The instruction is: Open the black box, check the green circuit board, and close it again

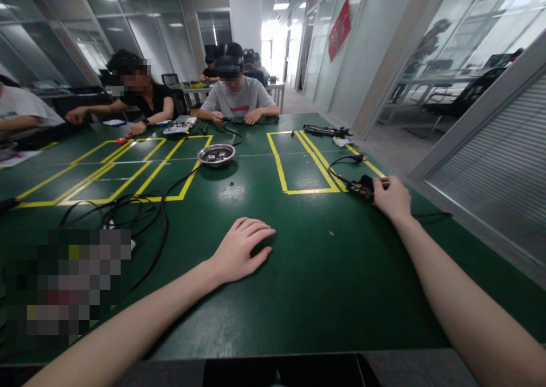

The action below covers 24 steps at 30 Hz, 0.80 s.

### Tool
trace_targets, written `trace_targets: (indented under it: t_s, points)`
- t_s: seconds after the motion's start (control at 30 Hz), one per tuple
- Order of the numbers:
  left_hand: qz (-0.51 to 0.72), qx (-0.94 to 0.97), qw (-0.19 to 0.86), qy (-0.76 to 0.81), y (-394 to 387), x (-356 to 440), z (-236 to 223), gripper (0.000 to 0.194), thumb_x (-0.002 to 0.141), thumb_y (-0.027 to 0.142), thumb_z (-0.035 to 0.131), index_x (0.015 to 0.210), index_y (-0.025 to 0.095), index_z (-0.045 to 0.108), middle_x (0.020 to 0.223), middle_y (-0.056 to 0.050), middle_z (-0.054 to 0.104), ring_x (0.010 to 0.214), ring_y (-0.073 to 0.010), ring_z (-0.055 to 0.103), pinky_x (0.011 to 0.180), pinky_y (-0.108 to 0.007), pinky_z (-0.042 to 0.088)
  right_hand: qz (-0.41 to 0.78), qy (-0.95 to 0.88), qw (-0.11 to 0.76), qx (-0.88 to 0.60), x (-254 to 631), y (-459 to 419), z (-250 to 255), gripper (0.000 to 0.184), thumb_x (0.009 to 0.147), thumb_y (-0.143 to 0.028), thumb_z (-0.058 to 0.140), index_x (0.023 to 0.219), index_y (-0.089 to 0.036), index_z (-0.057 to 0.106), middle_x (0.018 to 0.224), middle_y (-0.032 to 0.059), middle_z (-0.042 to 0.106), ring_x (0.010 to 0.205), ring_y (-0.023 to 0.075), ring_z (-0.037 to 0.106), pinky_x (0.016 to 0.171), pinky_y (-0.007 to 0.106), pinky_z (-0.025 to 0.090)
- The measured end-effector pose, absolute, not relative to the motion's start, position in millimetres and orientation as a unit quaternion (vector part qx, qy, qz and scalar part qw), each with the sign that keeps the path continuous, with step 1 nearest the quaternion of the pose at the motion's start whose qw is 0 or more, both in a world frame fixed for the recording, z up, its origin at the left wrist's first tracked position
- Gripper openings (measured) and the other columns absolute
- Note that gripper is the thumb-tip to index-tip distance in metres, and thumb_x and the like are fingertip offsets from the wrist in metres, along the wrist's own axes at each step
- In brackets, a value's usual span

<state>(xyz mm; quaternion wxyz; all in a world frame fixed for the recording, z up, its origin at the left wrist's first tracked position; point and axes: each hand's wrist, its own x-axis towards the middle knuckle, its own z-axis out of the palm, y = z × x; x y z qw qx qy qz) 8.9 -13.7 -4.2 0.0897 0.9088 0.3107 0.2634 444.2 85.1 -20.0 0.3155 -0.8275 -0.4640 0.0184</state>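
My left hand [242, 250] is at the middle of the green table [294, 301], palm down with thumb and fingers apart, and nothing is in it. Whether it rests on the surface or hovers just over it I cannot tell. Out to the right, my right hand [393, 198] is closed around the near end of a black power strip [362, 189] with orange-edged sockets. A black cable with a plug [357, 159] curves beside the strip's far side. Another piece of black cable [433, 214] lies to the right of my wrist.
A metal bowl [216, 155] holds small metal parts. Tangled black cables [123, 208] lie at left, near a blurred-out object [68, 284]. Yellow tape [281, 171] marks rectangles on the table. A folded black tripod-like item [327, 131] lies at the far right. Other people sit across the table.
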Motion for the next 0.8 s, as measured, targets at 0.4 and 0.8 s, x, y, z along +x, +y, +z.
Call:
trace_targets:
  t_s: [0.4, 0.8]
  points:
    - [0.266, 0.909, 0.093, 0.307, -13.0, 7.8, -6.8, 0.031, 0.098, 0.026, 0.062, 0.128, 0.021, 0.067, 0.128, -0.011, 0.073, 0.118, -0.0263, 0.067, 0.105, -0.047, 0.052, -0.052, -0.526, 0.342, -0.777, 438.1, 78.0, -10.5, 0.042, 0.077, -0.054, 0.07, 0.103, -0.021, 0.073, 0.097, 0.0143, 0.069, 0.096, 0.0353, 0.065, 0.083, 0.047, 0.055]
    - [0.258, 0.914, 0.098, 0.297, -13.5, 8.4, -5.6, 0.023, 0.1, 0.027, 0.06, 0.12, 0.022, 0.07, 0.125, -0.01, 0.074, 0.117, -0.0254, 0.068, 0.105, -0.047, 0.052, -0.065, -0.529, 0.318, -0.784, 445.7, 78.4, -11.3, 0.056, 0.078, -0.058, 0.072, 0.113, -0.015, 0.076, 0.103, 0.0187, 0.067, 0.094, 0.0381, 0.067, 0.081, 0.051, 0.055]
